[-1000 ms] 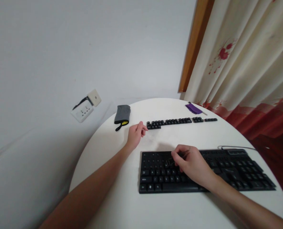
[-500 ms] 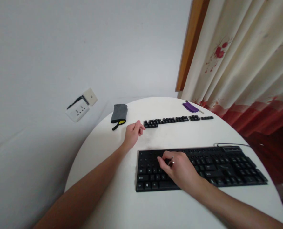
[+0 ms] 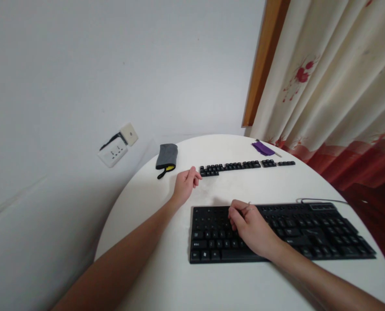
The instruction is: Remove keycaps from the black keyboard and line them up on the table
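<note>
A black keyboard [image 3: 309, 233] lies on the round white table [image 3: 166, 276], with bare key spots at its upper left. My right hand [image 3: 252, 226] rests closed on that left part, and a thin metal tool [image 3: 249, 203] peeks above its fingers. My left hand [image 3: 185, 183] lies on the table beyond the keyboard, fingers curled together, just left of a row of loose black keycaps [image 3: 234, 166]. Whether it holds anything is hidden.
A grey pouch with a yellow lining [image 3: 166, 156] and a purple item [image 3: 262, 148] lie near the table's far edge. The keyboard cable [image 3: 322, 200] runs off to the right. A wall socket [image 3: 112, 152] sits on the left, a flowered curtain [image 3: 335, 86] on the right.
My right hand has shifted over the keyboard's upper-left keys, and the wire tool, plain a second ago, is now mostly hidden by the fingers. The left hand has barely moved.
</note>
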The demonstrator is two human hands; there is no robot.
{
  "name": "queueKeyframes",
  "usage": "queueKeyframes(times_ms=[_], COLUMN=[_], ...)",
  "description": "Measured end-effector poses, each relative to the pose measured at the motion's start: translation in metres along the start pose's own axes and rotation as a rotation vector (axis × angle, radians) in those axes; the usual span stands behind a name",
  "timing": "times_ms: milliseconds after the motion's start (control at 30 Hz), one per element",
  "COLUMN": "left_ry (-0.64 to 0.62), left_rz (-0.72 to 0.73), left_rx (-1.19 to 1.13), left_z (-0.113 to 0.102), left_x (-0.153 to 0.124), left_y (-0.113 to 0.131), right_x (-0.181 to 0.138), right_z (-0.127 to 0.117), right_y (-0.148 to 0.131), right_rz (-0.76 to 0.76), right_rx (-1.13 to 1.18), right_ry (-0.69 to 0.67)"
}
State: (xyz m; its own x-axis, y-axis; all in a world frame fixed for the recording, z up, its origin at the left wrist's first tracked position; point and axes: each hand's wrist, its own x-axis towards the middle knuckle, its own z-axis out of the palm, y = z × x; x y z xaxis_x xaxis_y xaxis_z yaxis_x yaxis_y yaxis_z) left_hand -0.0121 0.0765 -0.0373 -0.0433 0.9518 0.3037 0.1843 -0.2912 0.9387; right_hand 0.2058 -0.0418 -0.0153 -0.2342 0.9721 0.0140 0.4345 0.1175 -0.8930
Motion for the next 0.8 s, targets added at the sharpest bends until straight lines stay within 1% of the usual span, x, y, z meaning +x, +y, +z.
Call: queueKeyframes(times_ms=[133,300,500,633,700,800], left_ry=[-0.008,-0.012,-0.02,-0.037,-0.093,-0.285], left_rz=[0.003,0.007,0.014,0.063,0.087,0.123], left_rx=[0.007,0.005,0.019,0.055,0.045,0.06], left_z=[0.0,0.001,0.001,0.002,0.005,0.012], left_x=[0.0,-0.001,-0.001,-0.006,-0.012,-0.023], left_y=[-0.001,0.0,0.0,0.006,0.014,0.03], right_x=[0.002,0.009,0.01,0.007,0.007,0.008], right_z=[0.002,0.001,-0.002,-0.007,-0.01,-0.014], right_y=[0.004,0.008,0.006,0.003,0.002,0.003], right_rz=[0.069,0.123,0.121,0.038,-0.021,-0.102], right_rx=[0.141,0.269,0.376,0.409,0.392,0.345], right_ry=[-0.029,0.045,0.085,0.165,0.214,0.282])
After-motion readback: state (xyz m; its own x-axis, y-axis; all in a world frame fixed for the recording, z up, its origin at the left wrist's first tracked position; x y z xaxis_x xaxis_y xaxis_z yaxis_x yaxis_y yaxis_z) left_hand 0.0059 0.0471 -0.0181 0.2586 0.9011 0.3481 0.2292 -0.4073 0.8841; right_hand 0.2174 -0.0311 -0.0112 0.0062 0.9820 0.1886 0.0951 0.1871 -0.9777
